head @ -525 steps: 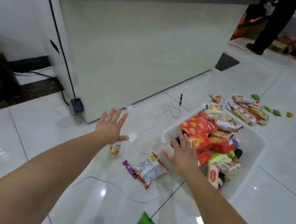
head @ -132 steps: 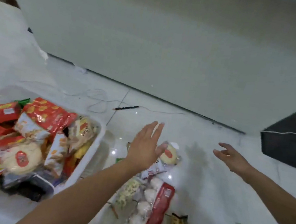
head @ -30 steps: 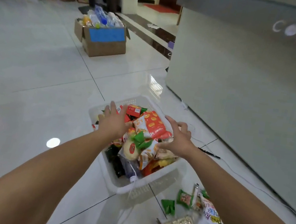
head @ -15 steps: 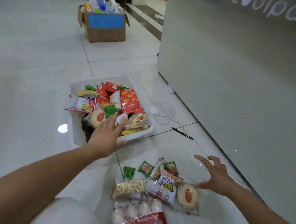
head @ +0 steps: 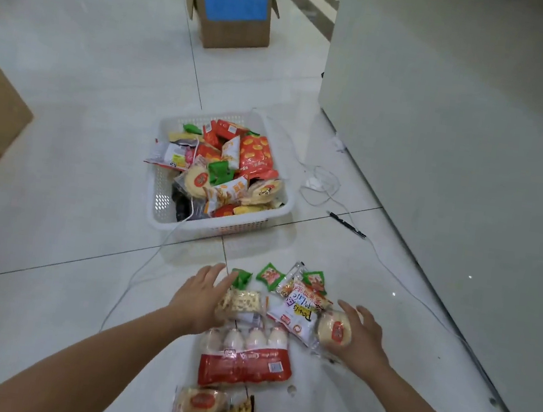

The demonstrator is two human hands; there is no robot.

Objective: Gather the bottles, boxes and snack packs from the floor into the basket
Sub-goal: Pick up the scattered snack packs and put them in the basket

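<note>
Two hands bracket a heap of snack packs (head: 283, 318) on the white tiled floor (head: 68, 110), seen from the head camera looking down. The left hand (head: 199, 295) lies with straight fingers, palm turned inward, against the left side of a clear pack of pale puffed snack (head: 243, 302); it presses rather than grips. The right hand (head: 363, 339) has its fingers spread and only lightly bent, palm against the right edge of a round cracker pack (head: 335, 330); no closed grip shows there either. Between the two lie a white pack with lettering (head: 297, 313) and, nearer the person, a red-and-clear pack of white buns (head: 245, 354) with its long axis running left to right. Three small green packets (head: 269, 276) sit at the far edge of the heap, just beyond the fingertips. Two more packs (head: 199, 402) lie nearer still, between the forearms.

The basket (head: 215, 231) stands on the floor beyond the heap, straight ahead and slightly left, already piled high; its near wall faces the hands and its long axis runs near to far. The left hand is the nearer to it. The coming move looks like a squeeze inward and a lift forward over that near wall; the green packets and the nearest packs would probably wait for another pass.
</note>
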